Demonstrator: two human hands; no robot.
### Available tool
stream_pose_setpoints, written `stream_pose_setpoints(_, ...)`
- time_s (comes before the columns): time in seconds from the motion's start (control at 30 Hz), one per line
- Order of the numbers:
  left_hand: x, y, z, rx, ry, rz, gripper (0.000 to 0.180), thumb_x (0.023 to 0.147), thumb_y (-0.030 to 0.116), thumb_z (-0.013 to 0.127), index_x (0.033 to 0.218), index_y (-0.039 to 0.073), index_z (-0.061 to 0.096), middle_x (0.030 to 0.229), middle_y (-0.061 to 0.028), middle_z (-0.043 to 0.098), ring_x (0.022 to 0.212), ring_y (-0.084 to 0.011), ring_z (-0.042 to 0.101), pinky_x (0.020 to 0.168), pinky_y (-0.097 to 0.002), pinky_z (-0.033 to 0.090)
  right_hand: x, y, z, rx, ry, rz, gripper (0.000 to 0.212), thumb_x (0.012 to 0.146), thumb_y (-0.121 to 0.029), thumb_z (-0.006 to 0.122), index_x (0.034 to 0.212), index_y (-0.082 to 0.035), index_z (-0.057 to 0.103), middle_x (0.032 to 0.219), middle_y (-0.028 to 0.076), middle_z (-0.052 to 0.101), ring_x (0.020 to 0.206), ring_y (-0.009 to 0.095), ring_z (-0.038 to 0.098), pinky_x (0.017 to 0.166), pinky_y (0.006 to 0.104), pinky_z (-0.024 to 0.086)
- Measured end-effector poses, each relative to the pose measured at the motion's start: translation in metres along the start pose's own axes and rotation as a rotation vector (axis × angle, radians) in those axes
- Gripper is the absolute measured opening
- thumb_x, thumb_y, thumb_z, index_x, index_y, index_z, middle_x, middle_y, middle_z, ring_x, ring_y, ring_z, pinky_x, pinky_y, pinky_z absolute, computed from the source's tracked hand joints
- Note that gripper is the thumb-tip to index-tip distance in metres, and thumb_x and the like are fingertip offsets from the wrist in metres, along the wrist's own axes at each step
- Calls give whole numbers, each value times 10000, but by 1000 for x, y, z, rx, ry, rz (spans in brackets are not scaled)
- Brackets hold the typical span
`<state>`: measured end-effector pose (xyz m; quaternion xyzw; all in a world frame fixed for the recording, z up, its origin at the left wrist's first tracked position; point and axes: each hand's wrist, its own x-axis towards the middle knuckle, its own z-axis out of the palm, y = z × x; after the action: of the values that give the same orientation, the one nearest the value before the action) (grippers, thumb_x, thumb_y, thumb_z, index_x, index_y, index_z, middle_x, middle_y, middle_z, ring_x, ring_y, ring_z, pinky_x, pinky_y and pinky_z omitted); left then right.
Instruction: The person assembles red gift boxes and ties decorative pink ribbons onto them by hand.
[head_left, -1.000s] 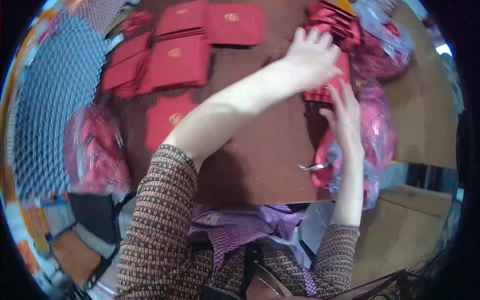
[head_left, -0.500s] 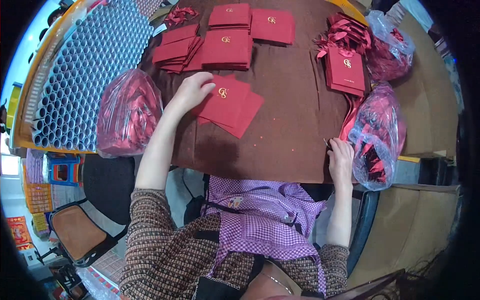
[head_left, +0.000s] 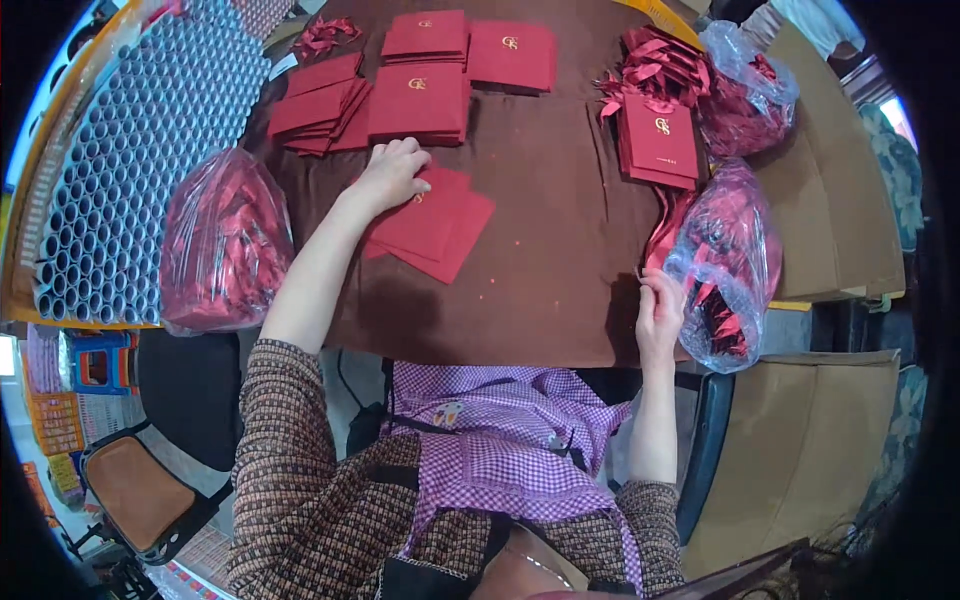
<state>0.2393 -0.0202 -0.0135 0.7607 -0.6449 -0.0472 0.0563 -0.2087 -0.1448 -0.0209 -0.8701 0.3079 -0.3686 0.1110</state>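
Left hand [head_left: 390, 175] fingers flat, pressing red envelopes [head_left: 435, 225] on the table [head_left: 540, 270]; right hand [head_left: 658, 312] fingers pinch the plastic bag [head_left: 730, 260].

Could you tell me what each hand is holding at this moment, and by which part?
The left hand lies on the upper corner of a red card, pressing, not gripping. The right hand pinches the near edge of a clear bag.

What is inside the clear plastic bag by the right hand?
The clear plastic bag at the table's right edge holds red ribbon-like pieces, some spilling toward the right hand at its opening. Those deeper down are hidden by crinkled, glaring plastic.
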Motion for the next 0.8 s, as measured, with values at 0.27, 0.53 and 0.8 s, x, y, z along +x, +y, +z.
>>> stream_pose_setpoints(0.27, 6, -1, 4, -39, 33, 67, 452, 772, 240, 721, 1194, 123, 608, 1154, -90, 547, 1130, -308, 501, 925, -472, 399, 15, -13, 1, 894, 286, 455, 76, 974, -31, 475, 1022, -34, 534, 895, 45, 574, 846, 137, 592, 745, 260, 495)
stream_pose_setpoints(0.53, 6, -16, -2, -9, 83, 66, 444, 659, 204, 792, 1057, 94, 630, 1079, -92, 578, 1044, -323, 553, 807, -473, 476, 41, 42, -23, 1165, 398, 688, 158, 974, -111, 535, 1091, -15, 578, 919, 73, 619, 853, 186, 613, 749, 320, 517)
stream_pose_setpoints(0.8, 9, 110, -16, -525, 218, 182, 271, 880, 133, 620, 1089, -38, 607, 1027, -166, 657, 934, -280, 644, 839, -363, 506, 21, 9, -15, 1325, 265, 724, 79, 931, -58, 527, 978, -8, 566, 854, 92, 607, 814, 219, 616, 798, 363, 506)
